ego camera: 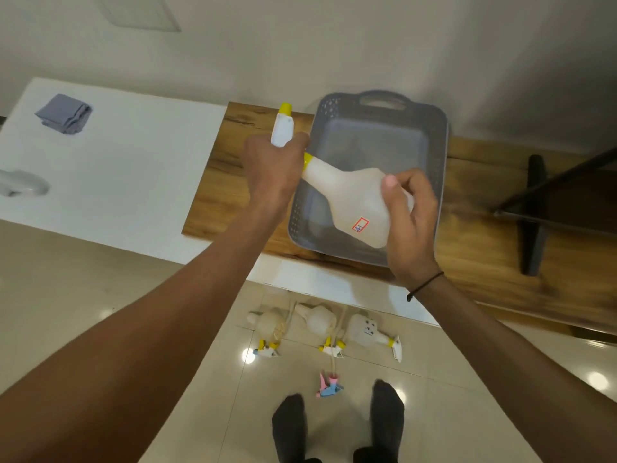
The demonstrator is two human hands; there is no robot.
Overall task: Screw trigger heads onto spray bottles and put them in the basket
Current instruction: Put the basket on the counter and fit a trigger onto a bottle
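I hold a translucent white spray bottle (354,198) tilted over the grey basket (440,155). My left hand (273,168) grips its white trigger head (282,128), which has a yellow nozzle and yellow collar. My right hand (410,222) grips the bottle's lower body near a red-framed label. On the floor below lie two bare bottles (270,324) (319,317), one assembled bottle (365,330), two yellow-white trigger heads (267,350) (332,349) and a pink-blue trigger head (329,387).
The basket stands on a wooden board (217,182) next to a white table (117,168) with a folded grey cloth (65,113). A black chair leg (531,215) lies over the wood at right. My socked feet (290,429) stand on the glossy tile floor.
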